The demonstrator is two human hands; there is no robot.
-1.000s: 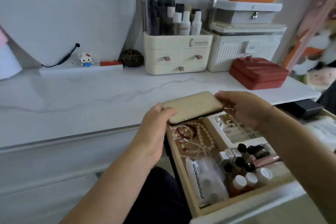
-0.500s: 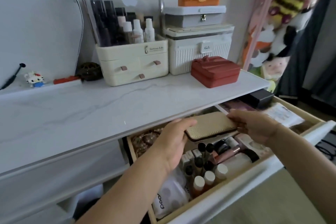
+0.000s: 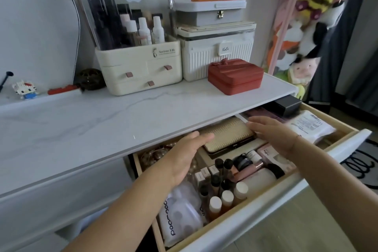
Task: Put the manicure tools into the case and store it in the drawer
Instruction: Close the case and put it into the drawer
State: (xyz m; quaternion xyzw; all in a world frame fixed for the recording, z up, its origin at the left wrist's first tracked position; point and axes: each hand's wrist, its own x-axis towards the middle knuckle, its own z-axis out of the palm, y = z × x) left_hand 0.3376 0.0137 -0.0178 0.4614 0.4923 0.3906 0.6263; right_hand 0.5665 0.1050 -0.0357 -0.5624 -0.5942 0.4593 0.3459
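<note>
Case [image 3: 229, 136]: gold, closed, flat at the back of the open drawer [image 3: 255, 213], under the desk [image 3: 102, 120] edge. Left hand [image 3: 184, 155] at the case's left end, right hand [image 3: 274, 135] at its right end. Fingers straight and apart, gripping nothing; contact with the case unclear.

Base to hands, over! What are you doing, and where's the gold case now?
Left hand open, right hand open, one at each end of the case. Case lying flat in the drawer. Drawer not yet shut; nothing on the case.
</note>
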